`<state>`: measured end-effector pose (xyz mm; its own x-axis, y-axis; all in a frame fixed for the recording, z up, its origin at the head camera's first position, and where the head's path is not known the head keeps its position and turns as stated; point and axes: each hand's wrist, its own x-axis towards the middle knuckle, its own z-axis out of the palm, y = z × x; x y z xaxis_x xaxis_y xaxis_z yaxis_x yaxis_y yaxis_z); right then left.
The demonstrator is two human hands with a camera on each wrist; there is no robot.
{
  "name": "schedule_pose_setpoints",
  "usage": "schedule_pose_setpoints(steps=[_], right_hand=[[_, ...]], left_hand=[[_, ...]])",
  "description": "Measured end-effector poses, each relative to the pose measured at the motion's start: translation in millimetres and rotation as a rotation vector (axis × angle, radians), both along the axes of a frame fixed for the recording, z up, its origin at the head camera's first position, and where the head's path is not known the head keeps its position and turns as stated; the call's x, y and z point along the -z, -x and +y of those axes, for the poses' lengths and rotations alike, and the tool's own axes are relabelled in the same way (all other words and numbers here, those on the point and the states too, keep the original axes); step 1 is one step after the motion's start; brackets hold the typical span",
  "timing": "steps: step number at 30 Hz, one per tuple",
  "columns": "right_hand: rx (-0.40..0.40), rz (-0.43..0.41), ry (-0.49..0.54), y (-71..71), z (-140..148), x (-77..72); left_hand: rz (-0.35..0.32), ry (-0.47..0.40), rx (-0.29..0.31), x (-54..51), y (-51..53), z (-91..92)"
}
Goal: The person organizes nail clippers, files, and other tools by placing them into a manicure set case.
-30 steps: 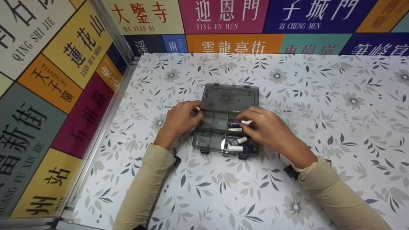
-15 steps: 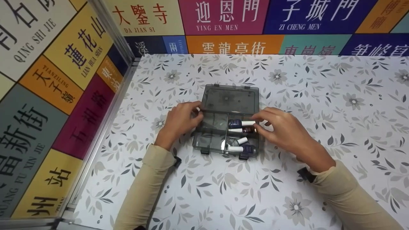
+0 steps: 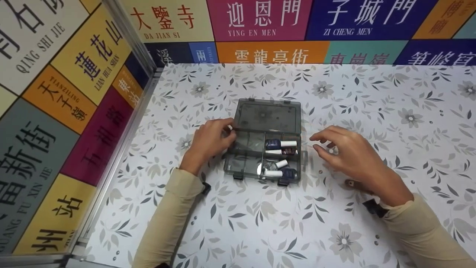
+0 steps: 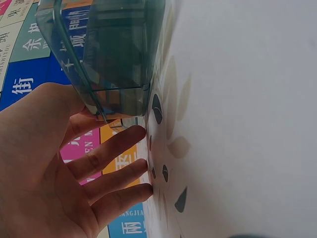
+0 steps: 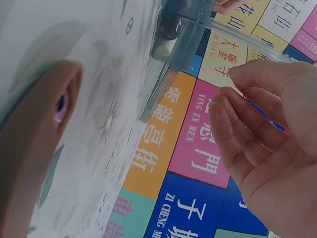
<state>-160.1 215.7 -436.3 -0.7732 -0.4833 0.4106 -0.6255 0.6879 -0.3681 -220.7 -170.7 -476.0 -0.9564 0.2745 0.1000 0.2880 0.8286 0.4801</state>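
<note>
A grey see-through compartment box (image 3: 240,143) lies on the table with its lid (image 3: 267,113) folded back. Thumb and index finger of my left hand (image 3: 212,136) hold its left edge near the hinge; in the left wrist view the thumb tip is hidden behind the wall. On the box's right side lie nail polish bottles: a blue one (image 3: 273,144), a dark red one (image 3: 288,151), a clear one (image 3: 270,165) and a purple one (image 3: 289,173), with white caps. My right hand (image 3: 349,150) hovers right of the box, fingers loosely bent, holding nothing.
A brown, elongated thing with a hole at its end (image 3: 357,186) lies under my right wrist; its kind is unclear. The tabletop (image 3: 260,223) has a leaf-patterned cover. Printed panels (image 3: 271,52) stand along the back and left sides.
My right hand has let go of the blue nail polish bottle, which lies in the box, and has drawn away to the right. My left hand has stayed at the box's edge.
</note>
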Motion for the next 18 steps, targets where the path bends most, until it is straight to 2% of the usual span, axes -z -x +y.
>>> schedule_pose_setpoints(steps=[18], right_hand=[[0.051, 0.024, -0.057, -17.2, 39.7, 2.2]], left_hand=[[0.009, 0.004, -0.001, 0.3, 0.3, 0.2]])
